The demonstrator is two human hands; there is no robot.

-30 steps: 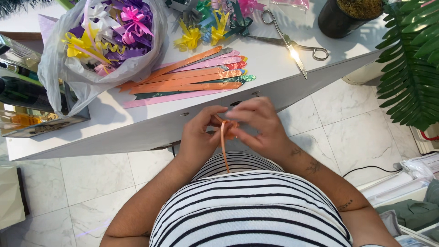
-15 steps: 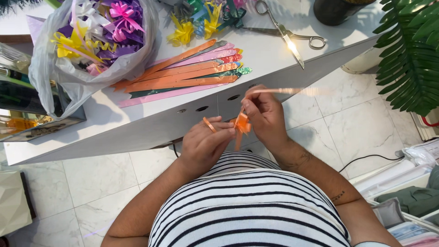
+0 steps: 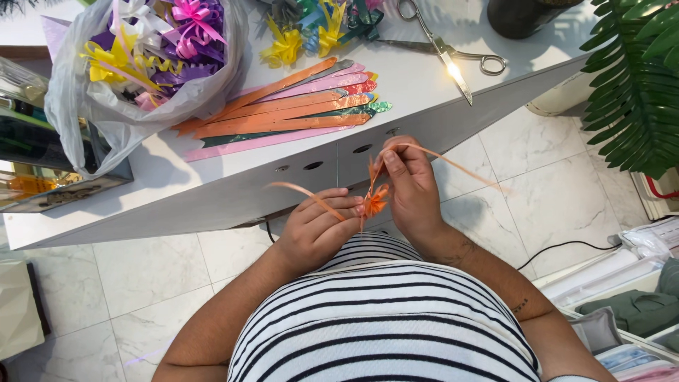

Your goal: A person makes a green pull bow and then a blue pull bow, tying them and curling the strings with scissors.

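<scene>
At frame centre, an orange ribbon bow (image 3: 375,199) is pinched between the left hand (image 3: 318,226) and right hand (image 3: 410,185). Since half a second ago, its strands have been drawn further apart, below the counter (image 3: 212,184) edge.

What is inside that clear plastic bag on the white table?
The plastic bag holds finished ribbon bows: purple, pink, yellow and white ones show at its open top. Whatever lies deeper is hidden by the bows above and the crumpled plastic.
</scene>
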